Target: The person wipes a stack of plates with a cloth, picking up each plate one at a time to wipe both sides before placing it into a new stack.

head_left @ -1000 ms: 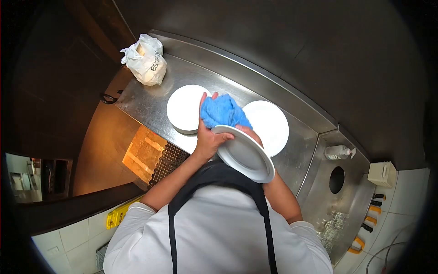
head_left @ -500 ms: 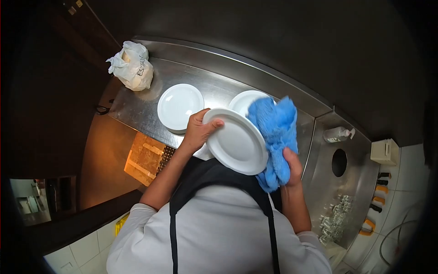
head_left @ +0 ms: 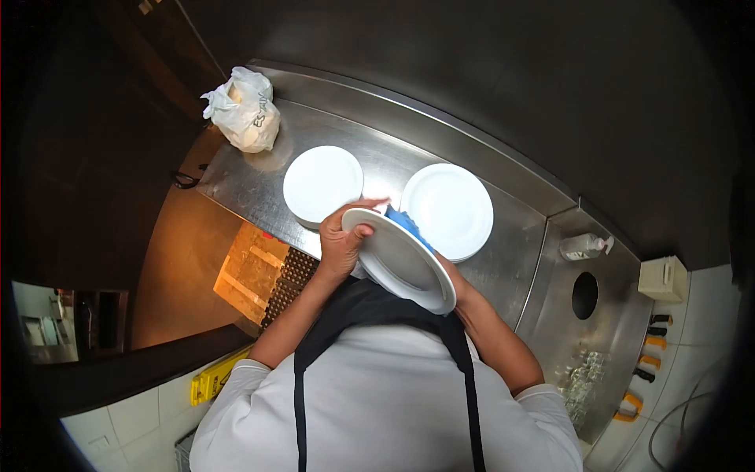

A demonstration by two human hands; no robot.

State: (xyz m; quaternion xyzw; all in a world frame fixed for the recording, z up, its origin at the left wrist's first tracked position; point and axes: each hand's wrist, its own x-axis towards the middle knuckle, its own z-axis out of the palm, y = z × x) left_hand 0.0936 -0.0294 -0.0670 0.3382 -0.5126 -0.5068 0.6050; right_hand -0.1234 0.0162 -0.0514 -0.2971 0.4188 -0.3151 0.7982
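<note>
My left hand [head_left: 340,245] grips a white plate [head_left: 405,266] by its rim, thumb on the near face. The plate is tilted steeply over the front edge of the steel counter. Behind it, a strip of blue cloth [head_left: 410,226] shows along the upper rim. My right hand [head_left: 454,281] reaches behind the plate with the cloth; its fingers are hidden. Beyond the held plate, a left stack of white plates [head_left: 322,184] and a right stack of white plates [head_left: 448,209] stand on the counter.
A knotted white plastic bag [head_left: 250,114] sits at the counter's [head_left: 370,145] far left. To the right are a spray bottle [head_left: 582,247], a round dark hole [head_left: 584,296] and clustered glassware [head_left: 586,381]. Several orange-and-black handles [head_left: 654,342] line the right wall, below a cream box [head_left: 662,279].
My right hand has swung left with the blue cloth, from beside the plate to behind it. The plate is tilted more steeply, and the right stack is now uncovered.
</note>
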